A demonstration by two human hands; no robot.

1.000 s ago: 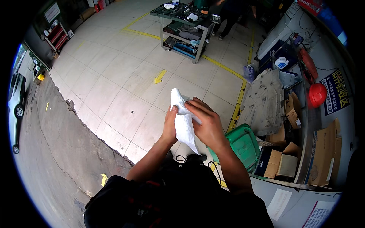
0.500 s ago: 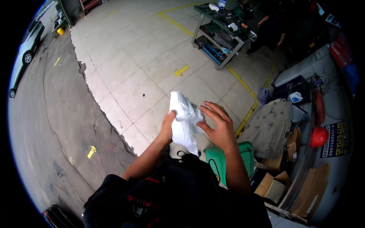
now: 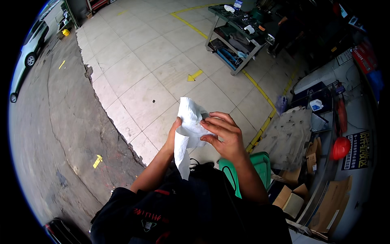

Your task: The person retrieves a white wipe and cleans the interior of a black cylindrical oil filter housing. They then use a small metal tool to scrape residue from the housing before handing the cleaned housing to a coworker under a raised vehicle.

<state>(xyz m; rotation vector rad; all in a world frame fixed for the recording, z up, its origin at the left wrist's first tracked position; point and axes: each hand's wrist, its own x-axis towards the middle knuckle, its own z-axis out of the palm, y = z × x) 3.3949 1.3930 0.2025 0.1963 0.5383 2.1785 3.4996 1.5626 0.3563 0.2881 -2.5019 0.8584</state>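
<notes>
A crumpled white paper towel [image 3: 189,112] is held up in front of my chest, over the tiled floor. My left hand [image 3: 172,134] is closed round its left edge, the thumb on the near face and the other fingers hidden behind it. My right hand [image 3: 225,136] presses on the towel's right part, its fingertips and thumb bent against the paper. A long loose end of the towel hangs down toward my dark top. Between the folds beside my right fingertips is a small greyish patch that I cannot make out.
A green bin [image 3: 260,166] stands by my right forearm. Farther right are open cardboard boxes [image 3: 292,199], a flat grey panel [image 3: 282,136] and a red helmet [image 3: 340,147]. A tool cart [image 3: 243,38] stands ahead, a person [image 3: 280,36] beside it. A car [image 3: 30,57] is at far left.
My right hand has moved left onto the paper towel, its fingers closing on it. The towel's lower part has folded and swung left. The person by the cart has shifted.
</notes>
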